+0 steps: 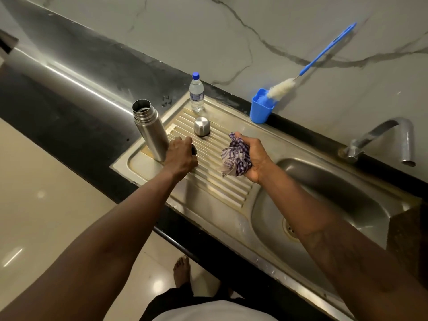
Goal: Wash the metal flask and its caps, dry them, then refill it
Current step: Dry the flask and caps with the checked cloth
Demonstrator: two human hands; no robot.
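Hands (pixel 181 154) over drainboard (pixel 215 179) ridges

Both arms bare, stretched forward from bottom corners of view, converging over drainboard (pixel 208 163). Left hand (pixel 181 156) palm down on drainboard's left part, knuckles up, fingers curled over small dark object, mostly hidden. Right hand (pixel 252 156) raised over drainboard's right part, palm facing left, fingers clenched round bunched checked cloth (pixel 234 156). Right forearm crosses above sink basin (pixel 347 181). Bare foot (pixel 181 269) on floor below drainboard.
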